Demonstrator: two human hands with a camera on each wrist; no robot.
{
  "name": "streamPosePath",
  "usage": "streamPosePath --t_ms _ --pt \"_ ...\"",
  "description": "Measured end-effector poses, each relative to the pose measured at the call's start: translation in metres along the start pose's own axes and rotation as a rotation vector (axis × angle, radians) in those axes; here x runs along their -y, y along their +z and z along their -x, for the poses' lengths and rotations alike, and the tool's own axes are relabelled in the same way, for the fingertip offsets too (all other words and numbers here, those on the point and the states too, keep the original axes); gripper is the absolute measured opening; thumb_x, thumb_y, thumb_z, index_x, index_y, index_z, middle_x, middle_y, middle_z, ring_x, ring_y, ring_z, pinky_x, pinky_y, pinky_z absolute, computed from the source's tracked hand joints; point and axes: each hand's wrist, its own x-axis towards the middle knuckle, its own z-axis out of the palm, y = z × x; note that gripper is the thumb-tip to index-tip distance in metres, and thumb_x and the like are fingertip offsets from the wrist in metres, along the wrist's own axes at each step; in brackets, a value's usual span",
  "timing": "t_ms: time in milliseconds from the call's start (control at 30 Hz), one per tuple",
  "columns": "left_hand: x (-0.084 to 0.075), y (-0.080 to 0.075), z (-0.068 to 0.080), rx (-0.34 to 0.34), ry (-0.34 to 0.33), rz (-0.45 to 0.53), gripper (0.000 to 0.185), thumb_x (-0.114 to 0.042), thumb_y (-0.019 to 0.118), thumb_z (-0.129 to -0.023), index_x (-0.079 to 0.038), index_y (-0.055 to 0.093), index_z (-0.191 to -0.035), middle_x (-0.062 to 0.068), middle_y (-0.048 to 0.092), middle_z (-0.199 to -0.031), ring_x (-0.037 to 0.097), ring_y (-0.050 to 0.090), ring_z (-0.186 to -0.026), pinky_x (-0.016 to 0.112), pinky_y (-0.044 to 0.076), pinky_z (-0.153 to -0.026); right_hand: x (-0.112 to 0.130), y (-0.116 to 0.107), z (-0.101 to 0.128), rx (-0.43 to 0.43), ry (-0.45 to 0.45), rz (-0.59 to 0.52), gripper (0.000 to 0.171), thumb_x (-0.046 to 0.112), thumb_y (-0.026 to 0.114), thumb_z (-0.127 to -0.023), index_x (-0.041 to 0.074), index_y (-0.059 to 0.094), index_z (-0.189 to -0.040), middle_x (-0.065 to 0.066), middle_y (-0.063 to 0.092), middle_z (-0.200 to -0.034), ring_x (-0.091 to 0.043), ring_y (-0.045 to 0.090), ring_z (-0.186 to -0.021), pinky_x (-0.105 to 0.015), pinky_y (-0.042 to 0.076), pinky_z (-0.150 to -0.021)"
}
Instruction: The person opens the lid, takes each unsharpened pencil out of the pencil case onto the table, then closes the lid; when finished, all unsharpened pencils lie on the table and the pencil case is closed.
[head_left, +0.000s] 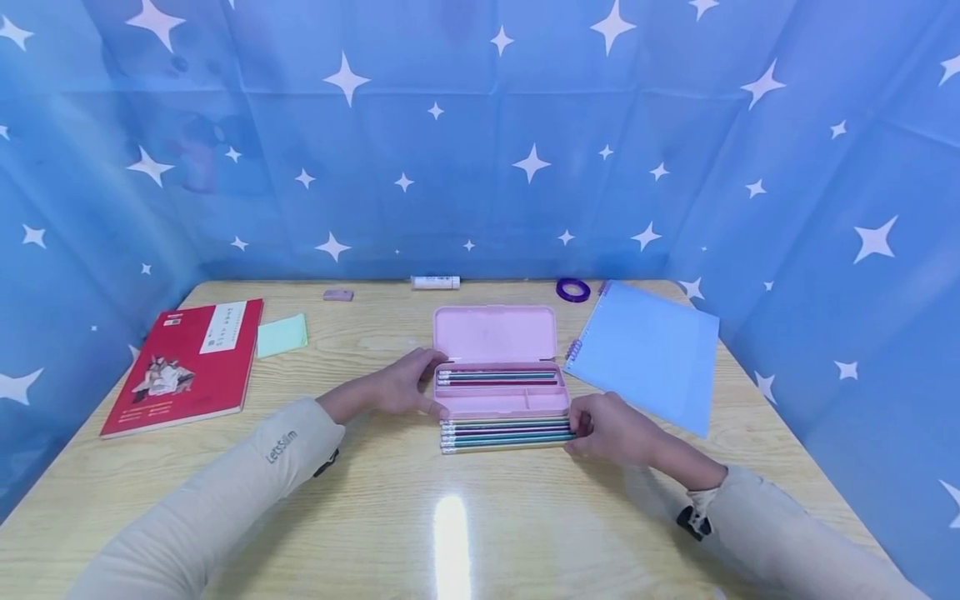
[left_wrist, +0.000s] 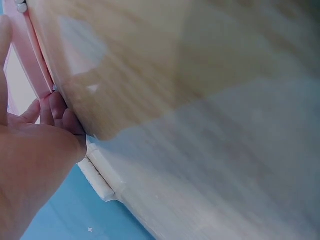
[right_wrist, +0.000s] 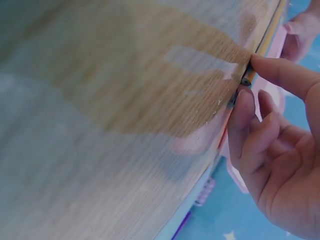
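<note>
The left hand grips the left end of an open pink plastic case holding slim pencils. Just in front, the right hand seemingly pinches the right end of a multicoloured pencil row on the pale wood-grain table.

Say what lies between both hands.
Between left hand and right hand, the head view shows the pink pencil case, pencils inside it, and more pencils in front.
</note>
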Motion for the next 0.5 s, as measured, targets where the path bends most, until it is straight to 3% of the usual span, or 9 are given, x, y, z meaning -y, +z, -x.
streamPosePath --t_ms 200,367,500 --pt "-0.001 -0.001 0.002 -0.003 -0.001 0.007 0.099 -0.045 0.088 -0.072 -0.003 0.037 -0.146 0.009 0.044 -0.126 0.021 0.044 -0.112 0.036 0.041 -0.098 0.0 0.0 -0.002 0.006 0.0 0.003 0.022 0.011 0.082 -0.08 0.014 0.061 -0.076 0.009 0.059 -0.068 -0.006 0.05 -0.06 -0.022 0.044 -0.056" --pt "0.0 -0.001 0.001 -0.004 0.009 -0.004 0.098 -0.046 0.087 -0.072 -0.003 0.038 -0.145 0.008 0.045 -0.127 0.021 0.044 -0.112 0.035 0.042 -0.097 0.004 -0.004 -0.003 0.007 0.037 0.028 0.022 0.022 0.084 -0.08 0.017 0.062 -0.075 0.01 0.059 -0.068 -0.007 0.05 -0.059 -0.023 0.043 -0.054" --pt "0.001 0.0 0.0 -0.006 0.016 -0.006 0.099 -0.046 0.087 -0.072 -0.003 0.037 -0.146 0.007 0.045 -0.127 0.021 0.044 -0.111 0.034 0.042 -0.096 0.009 -0.012 -0.008 -0.011 0.012 0.032 0.019 0.022 0.08 -0.084 0.018 0.064 -0.076 0.01 0.06 -0.068 -0.009 0.051 -0.061 -0.025 0.045 -0.056"
